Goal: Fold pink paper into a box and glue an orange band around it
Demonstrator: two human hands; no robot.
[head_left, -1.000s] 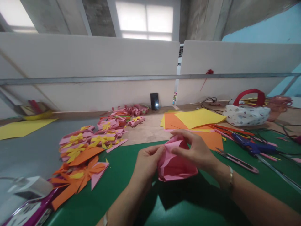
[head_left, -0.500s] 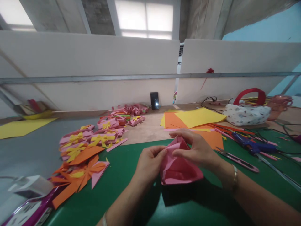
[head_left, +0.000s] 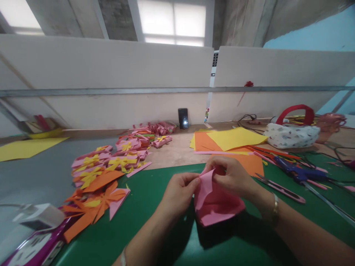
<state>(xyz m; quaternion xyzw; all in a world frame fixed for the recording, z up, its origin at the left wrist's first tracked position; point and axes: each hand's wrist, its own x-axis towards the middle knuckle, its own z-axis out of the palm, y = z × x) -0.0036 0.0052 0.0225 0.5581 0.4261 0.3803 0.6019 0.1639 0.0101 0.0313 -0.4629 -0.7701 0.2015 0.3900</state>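
Observation:
A folded pink paper piece [head_left: 219,208], open like a small box or pouch, is held up over the green mat [head_left: 138,236]. My left hand [head_left: 180,190] pinches its upper left edge between thumb and fingers. On the upper right side, my right hand [head_left: 233,175] grips the paper, its thumb bent inside the fold. The fingertips of both hands come close together at the top. Right of my right hand lies a pink utility knife [head_left: 283,190], beside an orange paper sheet [head_left: 249,165].
Pink paper pieces with yellow flowers [head_left: 122,162] and orange paper cut-outs [head_left: 104,199] lie left. A purple power strip [head_left: 41,244] holds a white charger [head_left: 41,217]. Yellow sheets [head_left: 238,138], a blue glue gun [head_left: 298,170] and a patterned bag [head_left: 291,135] are right. A phone [head_left: 183,118] leans behind.
My right hand's fingers have moved from spread over the paper to closed on its top edge. The pink paper has tilted and shifted slightly right and down.

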